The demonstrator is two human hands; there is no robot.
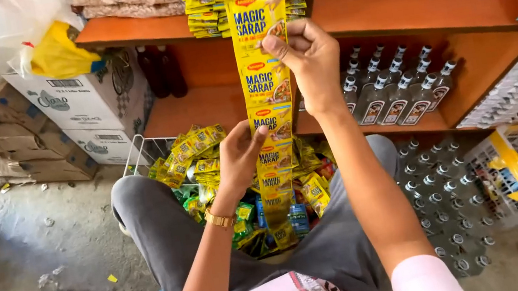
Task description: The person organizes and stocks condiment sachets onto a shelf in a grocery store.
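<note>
here we hold a hanging strip of yellow sachets [270, 106] before the wooden shelf [403, 7]: our right hand [307, 56] pinches it high with pressed fingers, our left hand [240, 155] grips it lower, above the wire basket [137, 153].

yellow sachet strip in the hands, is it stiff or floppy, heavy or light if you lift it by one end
Probably floppy: the yellow sachet strip hangs limp from the right hand and trails down past the left hand into the wire basket. Likely light, since a fingertip pinch carries it. The glossy film may be somewhat slippery.
</note>
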